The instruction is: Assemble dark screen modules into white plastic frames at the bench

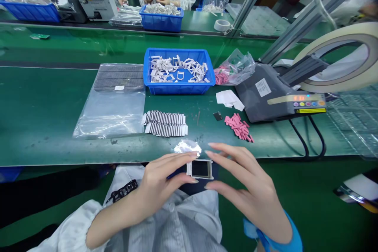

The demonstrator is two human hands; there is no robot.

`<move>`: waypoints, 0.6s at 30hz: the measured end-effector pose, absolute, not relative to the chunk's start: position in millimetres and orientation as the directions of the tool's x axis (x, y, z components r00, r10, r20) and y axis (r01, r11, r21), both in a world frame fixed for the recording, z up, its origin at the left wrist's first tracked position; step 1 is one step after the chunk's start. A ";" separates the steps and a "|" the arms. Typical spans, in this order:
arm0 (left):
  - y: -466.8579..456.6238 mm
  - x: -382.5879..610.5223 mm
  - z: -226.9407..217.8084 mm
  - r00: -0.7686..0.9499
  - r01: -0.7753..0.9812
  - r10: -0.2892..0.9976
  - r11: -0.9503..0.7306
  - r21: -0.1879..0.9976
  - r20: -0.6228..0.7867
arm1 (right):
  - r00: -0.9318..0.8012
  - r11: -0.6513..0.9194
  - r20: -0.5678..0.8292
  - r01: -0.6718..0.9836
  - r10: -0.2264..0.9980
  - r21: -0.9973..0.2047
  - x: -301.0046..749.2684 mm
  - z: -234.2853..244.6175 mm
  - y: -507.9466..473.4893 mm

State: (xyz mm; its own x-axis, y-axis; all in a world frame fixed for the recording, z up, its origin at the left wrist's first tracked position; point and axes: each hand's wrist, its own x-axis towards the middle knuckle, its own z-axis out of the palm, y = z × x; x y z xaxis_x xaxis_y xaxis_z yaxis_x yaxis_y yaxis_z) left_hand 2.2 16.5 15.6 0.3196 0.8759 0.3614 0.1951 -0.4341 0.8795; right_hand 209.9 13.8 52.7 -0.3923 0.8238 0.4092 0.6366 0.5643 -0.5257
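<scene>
Right hand point(251, 179) curves half-open beside the panel point(201, 169), contact unclear to me, so I judge it could drop if the left hand point(156, 179), pinching it, slips.

Green table point(44, 118): blue bin point(178, 88) by far edge, flat clear bag point(113, 106) left of it. 2 rows of black-and-white pieces point(165, 119) nearer front edge, shiny film point(186, 146) right at it. Rightward: bag of pink bits point(240, 67), white paper point(228, 98), 1 black piece point(217, 116), loose pink strips point(238, 126), grey tape dispenser point(256, 96).
</scene>
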 end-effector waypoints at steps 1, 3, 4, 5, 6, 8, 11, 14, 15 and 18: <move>16.6 2.4 15.1 0.321 0.159 0.886 -0.398 0.904 0.334 | -0.396 0.572 0.417 0.630 0.818 -0.526 209.1 52.4 14.0; 17.1 5.1 13.3 0.310 0.028 0.920 -0.263 0.964 0.241 | -0.383 0.571 0.425 0.607 0.820 -0.553 204.5 51.3 14.2; 17.2 7.4 11.7 0.301 -0.070 0.936 -0.168 0.983 0.181 | -0.365 0.560 0.427 0.594 0.827 -0.578 201.0 50.5 14.1; 17.1 10.2 9.5 0.292 -0.182 0.948 -0.072 0.981 0.124 | -0.342 0.545 0.427 0.581 0.837 -0.604 197.1 49.3 14.2; 16.9 13.0 6.8 0.278 -0.295 0.958 0.010 0.955 0.076 | -0.324 0.532 0.424 0.565 0.846 -0.630 193.4 47.5 14.6; 16.1 17.1 1.0 0.223 -0.469 0.975 0.109 0.876 -0.001 | -0.304 0.508 0.407 0.520 0.861 -0.687 188.0 41.3 18.2; 13.7 14.8 -4.8 0.135 -0.601 0.980 0.197 0.774 -0.145 | -0.249 0.434 0.355 0.527 0.901 -0.731 188.2 21.8 35.9; 8.1 3.1 -4.6 0.114 -0.676 0.950 0.289 0.678 -0.292 | -0.205 0.350 0.291 0.684 0.934 -0.641 192.3 -6.9 65.9; 4.9 -1.4 -4.0 0.122 -0.687 0.935 0.322 0.652 -0.332 | -0.223 0.349 0.274 0.705 0.936 -0.617 192.4 -16.1 76.3; -7.9 -12.2 -3.4 0.152 -0.699 0.890 0.405 0.590 -0.430 | -0.279 0.373 0.249 0.731 0.927 -0.572 187.5 -35.3 100.4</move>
State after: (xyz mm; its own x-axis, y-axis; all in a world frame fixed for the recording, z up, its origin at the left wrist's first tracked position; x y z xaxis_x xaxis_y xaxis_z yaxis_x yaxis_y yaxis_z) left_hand -12.2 -7.9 -3.4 0.1524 0.8899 -0.4300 -0.6991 0.4046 0.5895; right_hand 187.5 100.4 -35.3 -0.2790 0.9275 0.2489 0.7305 0.3732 -0.5719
